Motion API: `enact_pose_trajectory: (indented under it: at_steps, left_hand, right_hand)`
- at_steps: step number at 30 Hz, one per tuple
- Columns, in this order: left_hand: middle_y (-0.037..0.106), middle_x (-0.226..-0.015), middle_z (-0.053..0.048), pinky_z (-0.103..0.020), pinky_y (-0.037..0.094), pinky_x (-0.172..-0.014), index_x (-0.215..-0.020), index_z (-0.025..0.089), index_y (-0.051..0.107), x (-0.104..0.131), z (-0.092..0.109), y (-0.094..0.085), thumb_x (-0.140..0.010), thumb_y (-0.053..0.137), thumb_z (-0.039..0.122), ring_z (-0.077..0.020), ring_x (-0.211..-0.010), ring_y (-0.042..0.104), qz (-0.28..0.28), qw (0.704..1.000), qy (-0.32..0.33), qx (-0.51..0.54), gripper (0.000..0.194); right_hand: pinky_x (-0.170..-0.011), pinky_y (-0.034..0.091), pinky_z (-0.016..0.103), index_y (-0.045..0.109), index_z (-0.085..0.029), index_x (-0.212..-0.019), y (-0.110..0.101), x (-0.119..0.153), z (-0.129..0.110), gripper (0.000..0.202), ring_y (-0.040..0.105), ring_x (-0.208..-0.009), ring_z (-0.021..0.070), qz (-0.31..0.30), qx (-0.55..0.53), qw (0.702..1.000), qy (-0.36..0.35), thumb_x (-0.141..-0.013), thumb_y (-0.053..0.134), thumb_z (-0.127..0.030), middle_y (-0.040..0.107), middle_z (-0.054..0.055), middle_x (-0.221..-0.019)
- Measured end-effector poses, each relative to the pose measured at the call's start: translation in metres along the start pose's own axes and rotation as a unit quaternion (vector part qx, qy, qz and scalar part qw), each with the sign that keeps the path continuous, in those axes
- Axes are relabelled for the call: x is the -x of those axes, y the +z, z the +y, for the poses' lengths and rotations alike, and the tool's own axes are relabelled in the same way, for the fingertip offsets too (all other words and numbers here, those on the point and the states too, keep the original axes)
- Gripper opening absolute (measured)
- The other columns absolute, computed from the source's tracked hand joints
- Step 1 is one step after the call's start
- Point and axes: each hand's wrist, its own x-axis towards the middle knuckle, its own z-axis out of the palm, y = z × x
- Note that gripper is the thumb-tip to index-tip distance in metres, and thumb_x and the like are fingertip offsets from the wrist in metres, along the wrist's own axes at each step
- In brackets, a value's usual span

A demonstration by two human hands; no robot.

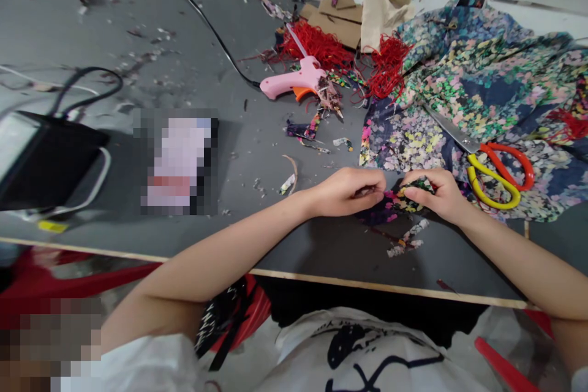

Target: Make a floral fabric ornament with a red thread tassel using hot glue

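Near the table's front edge, a small dark piece of flowered fabric (pixel 391 204) stretches between my two hands. My left hand (pixel 346 192) is closed at the fabric's left end, its fingertips curled out of sight. With the thumb on top, my right hand (pixel 438 193) grips the bunched right end. Just in front of my hands lies a large flowered cloth (pixel 404 141). On it rest scissors (pixel 496 180) with one red and one yellow handle, to the right of my right hand. Small fabric scraps (pixel 408 239) lie on the table below the held piece.
A pink glue gun (pixel 291 81) with a black cord lies beyond my left hand. Red thread (pixel 316 46) and cardboard pieces (pixel 340 27) are heaped at the back. At left are a blurred-out phone-like object (pixel 177 162) and a black box (pixel 50 159) with cables.
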Motion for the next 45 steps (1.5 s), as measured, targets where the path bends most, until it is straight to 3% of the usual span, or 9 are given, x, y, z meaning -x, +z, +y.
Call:
enact_pose_trajectory:
  at_steps: [5,8,11,13,17,25,31,36,45]
  left_hand:
    - [0.042,-0.063,0.004,-0.019,0.031,-0.054,-0.071,0.017,0.044,0.0,-0.001,0.001,-0.088,0.044,0.032,-0.0072,-0.056,0.037,0.078,0.995,-0.037,0.041,0.022]
    - [0.041,-0.064,0.004,-0.02,0.031,-0.054,-0.07,0.018,0.043,-0.001,-0.002,0.001,-0.086,0.046,0.033,-0.0073,-0.056,0.035,0.119,0.99,-0.036,0.071,0.023]
    - [0.038,-0.059,0.005,-0.02,0.03,-0.054,-0.067,0.017,0.042,-0.001,-0.003,-0.001,-0.087,0.045,0.034,-0.0071,-0.054,0.034,0.049,0.996,-0.028,0.064,0.026]
    - [0.039,-0.058,0.005,-0.02,0.029,-0.054,-0.066,0.017,0.043,-0.001,-0.003,-0.001,-0.089,0.043,0.033,-0.0071,-0.053,0.035,-0.004,0.999,-0.021,0.036,0.029]
    - [0.039,-0.056,0.005,-0.02,0.027,-0.052,-0.064,0.017,0.043,0.0,-0.003,0.001,-0.09,0.043,0.033,-0.0068,-0.051,0.035,-0.02,1.0,-0.004,-0.007,0.03]
    - [0.034,-0.053,0.006,-0.02,0.027,-0.051,-0.057,0.017,0.04,-0.001,0.0,0.001,-0.091,0.043,0.045,-0.0069,-0.051,0.032,0.075,0.996,-0.031,0.034,0.044]
    - [0.034,-0.053,0.006,-0.02,0.025,-0.049,-0.062,0.017,0.042,-0.003,-0.001,0.002,-0.088,0.044,0.054,-0.007,-0.05,0.03,0.036,0.997,-0.047,0.042,0.046]
    - [0.039,-0.055,0.004,-0.02,0.029,-0.053,-0.06,0.016,0.042,-0.003,0.0,-0.002,-0.093,0.037,0.051,-0.0074,-0.053,0.036,0.001,0.998,-0.018,0.055,0.048]
    - [0.04,-0.051,0.004,-0.022,0.03,-0.051,-0.055,0.016,0.043,-0.001,-0.004,0.0,-0.09,0.04,0.059,-0.0074,-0.049,0.037,0.069,0.992,-0.026,0.098,0.055]
  right_hand:
    - [-0.069,0.05,0.028,0.065,-0.021,-0.088,0.002,0.002,0.005,0.027,0.062,-0.072,0.015,0.079,-0.029,0.995,0.06,-0.081,0.062,-0.047,0.067,0.001,-0.081]
    - [-0.056,0.05,0.028,0.06,-0.023,-0.091,0.006,0.003,0.01,0.036,0.056,-0.058,0.0126,0.143,-0.095,0.976,0.135,-0.073,0.069,-0.053,0.06,-0.001,-0.079]
    - [-0.045,0.044,0.025,0.058,-0.022,-0.091,0.006,0.002,0.007,0.034,0.051,-0.048,0.0099,0.058,-0.125,0.978,0.158,-0.076,0.067,-0.052,0.057,-0.003,-0.073]
    - [-0.047,0.04,0.022,0.06,-0.02,-0.083,0.003,-0.001,0.002,0.03,0.049,-0.051,0.0088,-0.03,-0.084,0.989,0.121,-0.078,0.066,-0.048,0.056,-0.003,-0.068]
    - [-0.05,0.033,0.02,0.06,-0.016,-0.076,0.0,-0.007,-0.007,0.034,0.044,-0.054,0.0081,-0.119,0.004,0.992,0.051,-0.081,0.063,-0.05,0.051,-0.004,-0.059]
    - [-0.047,0.04,0.02,0.058,-0.02,-0.084,0.003,-0.005,-0.004,0.032,0.053,-0.051,0.0096,-0.07,-0.039,0.992,0.101,-0.083,0.058,-0.052,0.058,-0.002,-0.069]
    - [-0.043,0.031,0.018,0.055,-0.018,-0.071,0.001,-0.007,-0.005,0.037,0.043,-0.047,0.0071,-0.111,-0.002,0.992,0.06,-0.082,0.058,-0.053,0.046,-0.005,-0.055]
    - [-0.044,0.031,0.018,0.056,-0.017,-0.072,0.001,-0.007,-0.003,0.035,0.042,-0.048,0.0065,-0.131,0.034,0.99,0.037,-0.086,0.054,-0.049,0.048,-0.004,-0.056]
    - [-0.046,0.045,0.021,0.056,-0.021,-0.088,0.003,-0.004,-0.002,0.028,0.056,-0.051,0.0083,-0.065,-0.114,0.985,0.115,-0.083,0.061,-0.047,0.057,-0.002,-0.075]
